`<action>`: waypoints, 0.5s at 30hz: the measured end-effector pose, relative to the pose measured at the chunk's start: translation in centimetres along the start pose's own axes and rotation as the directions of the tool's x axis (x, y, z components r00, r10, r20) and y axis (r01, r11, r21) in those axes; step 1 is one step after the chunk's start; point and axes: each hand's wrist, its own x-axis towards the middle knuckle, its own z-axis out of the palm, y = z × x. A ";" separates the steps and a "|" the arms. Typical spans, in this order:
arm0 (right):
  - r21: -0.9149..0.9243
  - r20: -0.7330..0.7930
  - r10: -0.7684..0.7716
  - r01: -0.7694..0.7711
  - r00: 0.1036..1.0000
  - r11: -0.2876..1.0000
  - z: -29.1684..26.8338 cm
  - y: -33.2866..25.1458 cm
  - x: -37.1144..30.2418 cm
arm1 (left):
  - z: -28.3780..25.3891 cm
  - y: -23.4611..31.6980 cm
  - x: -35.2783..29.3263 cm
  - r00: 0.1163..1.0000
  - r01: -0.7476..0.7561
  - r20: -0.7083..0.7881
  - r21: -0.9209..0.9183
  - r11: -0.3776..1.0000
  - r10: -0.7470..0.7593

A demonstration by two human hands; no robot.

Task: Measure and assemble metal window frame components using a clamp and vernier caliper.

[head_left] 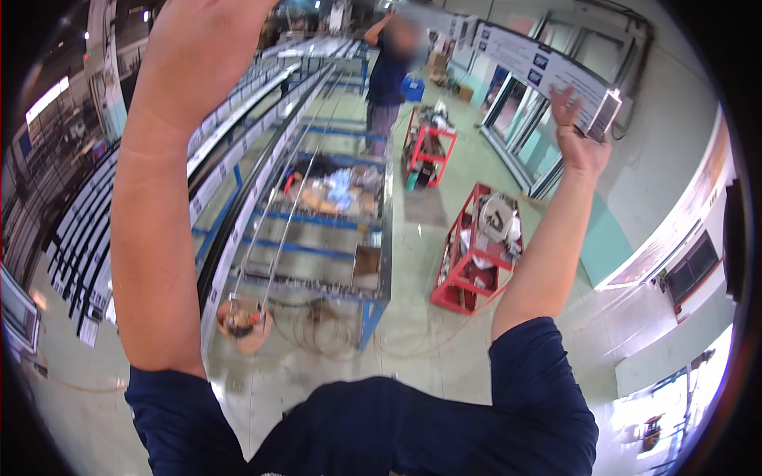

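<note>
My right hand (583,147) is raised on the right, gripping the near end of a long hollow metal profile (516,59) from below. The profile has white printed film on its side, and its bare ribbed end (606,117) shows above my palm. From there it runs up and away toward the far middle, past a co-worker. High on the left, my left hand (202,59) is lifted close to the camera. Its fingers are cut off by the top edge, so what they touch is hidden.
Film-covered profiles (213,282) lie along racks on the left. A blue-legged metal bench (387,238) bears scraps and rods. Two red trolleys, one near (451,278) and one farther (447,163), stand on the floor. A co-worker (385,83) stands beyond the bench; window frames (516,151) lean at the right wall.
</note>
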 end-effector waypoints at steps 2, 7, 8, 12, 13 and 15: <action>0.048 0.037 0.178 -0.179 0.983 0.983 -1.9 0.6 -1.3 | -0.9 -2.2 -0.7 0.987 -0.061 0.145 -0.078 0.995 0.072; -0.040 -0.010 0.367 -0.368 0.930 0.929 -6.1 6.1 -5.3 | 5.3 -6.3 -4.5 0.856 0.373 0.494 -0.389 0.842 -0.151; -0.038 -0.063 0.351 -0.354 0.934 0.934 -7.1 8.0 -6.4 | 6.8 -6.3 -5.6 0.843 0.395 0.514 -0.387 0.833 -0.161; -0.250 -0.202 0.317 -0.362 0.927 0.898 -13.7 17.4 -9.5 | 8.1 -11.2 -10.8 0.738 0.629 0.542 -0.336 0.701 -0.402; -0.314 -0.298 0.271 -0.362 0.915 0.878 -15.3 19.8 -11.0 | 8.5 -13.6 -12.0 0.713 0.647 0.602 -0.365 0.669 -0.360; -0.357 -0.427 0.272 -0.437 0.862 0.826 -18.8 24.1 -14.4 | 8.5 -14.6 -14.5 0.628 0.720 0.647 -0.273 0.638 -0.432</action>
